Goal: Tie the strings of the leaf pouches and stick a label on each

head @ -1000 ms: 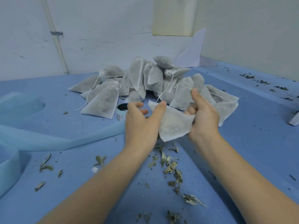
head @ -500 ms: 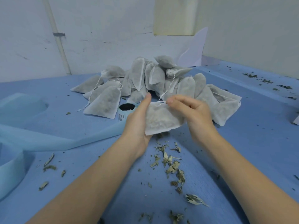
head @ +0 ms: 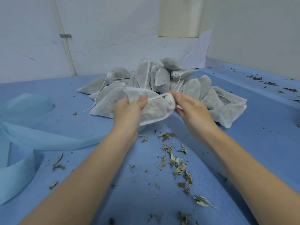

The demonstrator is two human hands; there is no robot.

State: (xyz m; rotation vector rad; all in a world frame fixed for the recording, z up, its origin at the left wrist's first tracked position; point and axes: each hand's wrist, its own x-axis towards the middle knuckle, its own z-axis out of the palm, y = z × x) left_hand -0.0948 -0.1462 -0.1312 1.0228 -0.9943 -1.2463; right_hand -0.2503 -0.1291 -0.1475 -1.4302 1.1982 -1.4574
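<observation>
above the blue table [head: 243, 127], left hand [head: 128, 111] gripping pouch [head: 155, 109], right hand [head: 191, 109] pinching its string [head: 156, 97]

Held pouch [head: 154, 109]: white mesh, leaf-filled, lifted above the table, string [head: 158, 96] seemingly untied. Behind it we count a heap of pouches [head: 162, 78].

Even, soft, cool-tinted light
Shadows stayed faint; no glare showed. Wide-angle distortion bent the frame's edges, and fine detail looked slightly soft throughout.
</observation>
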